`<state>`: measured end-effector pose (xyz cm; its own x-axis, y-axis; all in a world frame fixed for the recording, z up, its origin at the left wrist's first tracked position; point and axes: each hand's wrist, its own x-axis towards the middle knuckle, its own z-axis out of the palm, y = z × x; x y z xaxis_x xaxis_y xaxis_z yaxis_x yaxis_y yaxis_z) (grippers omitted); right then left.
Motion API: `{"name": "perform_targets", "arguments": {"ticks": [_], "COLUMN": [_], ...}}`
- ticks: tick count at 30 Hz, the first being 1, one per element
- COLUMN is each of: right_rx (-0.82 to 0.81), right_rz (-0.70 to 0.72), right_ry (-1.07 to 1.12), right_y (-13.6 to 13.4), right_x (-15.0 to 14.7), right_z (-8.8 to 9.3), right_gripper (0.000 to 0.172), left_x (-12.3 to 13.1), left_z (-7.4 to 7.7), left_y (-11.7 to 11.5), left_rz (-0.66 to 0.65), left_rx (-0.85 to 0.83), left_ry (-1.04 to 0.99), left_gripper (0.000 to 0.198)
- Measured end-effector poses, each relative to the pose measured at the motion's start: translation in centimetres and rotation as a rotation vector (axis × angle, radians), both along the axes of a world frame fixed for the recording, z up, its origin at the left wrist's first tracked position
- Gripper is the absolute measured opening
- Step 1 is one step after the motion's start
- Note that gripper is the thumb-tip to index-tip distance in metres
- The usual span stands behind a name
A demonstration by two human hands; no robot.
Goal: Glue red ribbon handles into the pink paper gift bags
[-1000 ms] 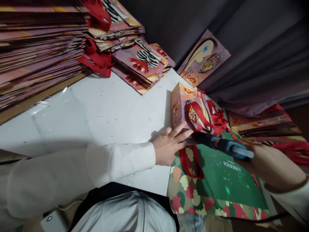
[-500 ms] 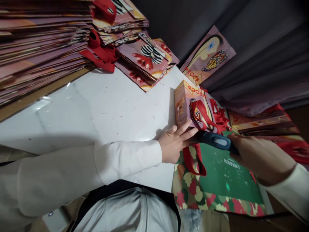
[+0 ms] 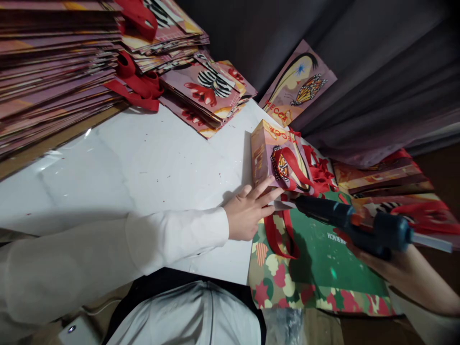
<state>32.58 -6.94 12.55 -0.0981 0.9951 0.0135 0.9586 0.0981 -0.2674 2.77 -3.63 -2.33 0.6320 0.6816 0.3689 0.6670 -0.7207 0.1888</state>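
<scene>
My left hand (image 3: 247, 213) lies with its fingers spread against the near end of a pink and orange paper gift bag (image 3: 260, 160) with a butterfly print. A red ribbon handle (image 3: 296, 170) loops over that bag's side. In my right hand (image 3: 391, 268) is a dark blue glue gun (image 3: 348, 218), a pale glue stick jutting from its rear. Its nozzle points left, close to the bag's near end and my left fingertips; whether it touches is unclear. Beneath the gun lies a green bag (image 3: 312, 254) with a camouflage-like border and a red strap (image 3: 282, 235).
Tall stacks of flat printed bags (image 3: 53, 81) with red ribbons stand at the back left of the white table (image 3: 172, 167). A printed bag (image 3: 296, 86) leans on the dark curtain (image 3: 244, 33). More bags (image 3: 388, 179) lie at the right.
My right hand has turned and lowered the glue gun, so its whole side and glue stick now show. My left hand stays at the bag's near end; the view has shifted slightly.
</scene>
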Motion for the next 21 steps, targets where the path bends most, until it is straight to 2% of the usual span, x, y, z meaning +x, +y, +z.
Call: {"name": "perform_targets", "arguments": {"ticks": [2,5,7,9,13,16,18,21], "right_rx": [-0.021,-0.117,-0.234,-0.298,-0.223,-0.166,-0.204,-0.278], "right_rz": [-0.107,-0.289,-0.385,-0.408,-0.236,-0.085,-0.008,0.101], "right_ry": [0.172,0.278,0.319,0.359,0.392,0.425,0.388,0.250], "right_y": [-0.9,-1.6,-1.8,-1.8,-0.9,0.3,1.1,2.6], "right_x": [-0.1,0.5,1.2,1.6,0.7,-0.3,-0.5,-0.5], "right_z": [-0.3,-0.9,-1.4,-2.1,-3.2,-3.4,-3.1,-2.2], "right_gripper": [0.037,0.029,0.040,0.047,0.038,0.045,0.044,0.027], "left_x": [-0.1,-0.2,-0.3,-0.3,-0.3,-0.3,-0.3,-0.3], "left_z": [0.2,0.2,0.2,0.1,0.0,0.1,0.1,0.2], "left_y": [0.0,0.0,0.0,0.0,0.1,0.1,0.1,0.0], "left_rz": [0.004,-0.001,-0.008,-0.011,-0.003,-0.001,0.000,0.015], "left_rx": [-0.016,-0.021,-0.016,-0.013,-0.018,-0.023,-0.026,-0.040], "left_ry": [0.019,0.027,0.016,0.007,0.002,0.009,0.010,0.023], "left_gripper": [0.054,0.056,0.056,0.056,0.057,0.059,0.059,0.061]}}
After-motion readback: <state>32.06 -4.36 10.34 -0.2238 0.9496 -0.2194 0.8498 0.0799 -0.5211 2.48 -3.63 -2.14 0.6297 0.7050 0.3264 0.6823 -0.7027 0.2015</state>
